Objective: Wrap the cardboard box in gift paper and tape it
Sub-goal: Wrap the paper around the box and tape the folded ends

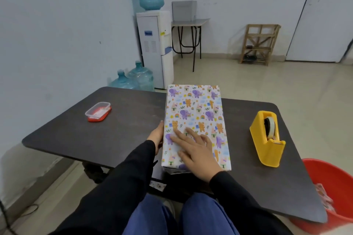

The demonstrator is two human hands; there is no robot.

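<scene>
The cardboard box (198, 108) lies lengthwise on the dark table (118, 131), covered in white gift paper with purple elephants, orange bears and rainbows. My right hand (196, 154) rests flat on the top of the box near its front end, fingers spread. My left hand (155, 135) presses against the left side of the box, fingers partly hidden behind the edge. At the near end a dark uncovered bit shows under the paper. A yellow tape dispenser (267, 139) with a roll of clear tape stands to the right of the box.
A clear plastic container with a red lid (98, 114) sits on the left of the table. A red bucket (332, 192) with paper scraps stands at the right, below the table edge. A water dispenser (155, 47) and spare bottles stand behind.
</scene>
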